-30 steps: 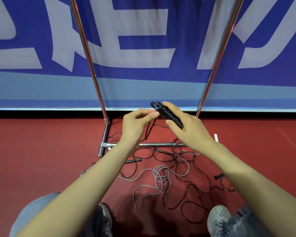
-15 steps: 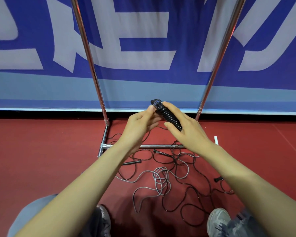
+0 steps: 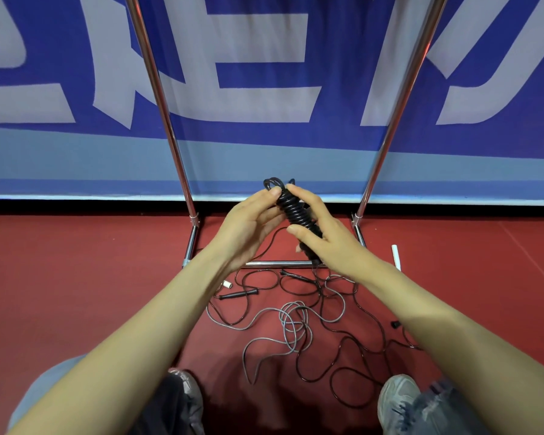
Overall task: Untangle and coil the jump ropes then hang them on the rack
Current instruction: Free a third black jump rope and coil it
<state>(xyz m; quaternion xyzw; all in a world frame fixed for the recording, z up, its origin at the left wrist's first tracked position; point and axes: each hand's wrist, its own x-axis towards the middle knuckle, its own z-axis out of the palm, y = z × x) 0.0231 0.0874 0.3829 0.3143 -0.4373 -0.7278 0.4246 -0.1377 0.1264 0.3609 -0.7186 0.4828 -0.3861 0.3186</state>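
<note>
tightly coiled black jump rope (image 3: 296, 211), tilted

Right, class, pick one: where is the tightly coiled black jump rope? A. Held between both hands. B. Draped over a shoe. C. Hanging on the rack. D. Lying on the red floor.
A: the coiled black rope is gripped by the left hand and right hand, raised above the tangled ropes on the floor.
</note>
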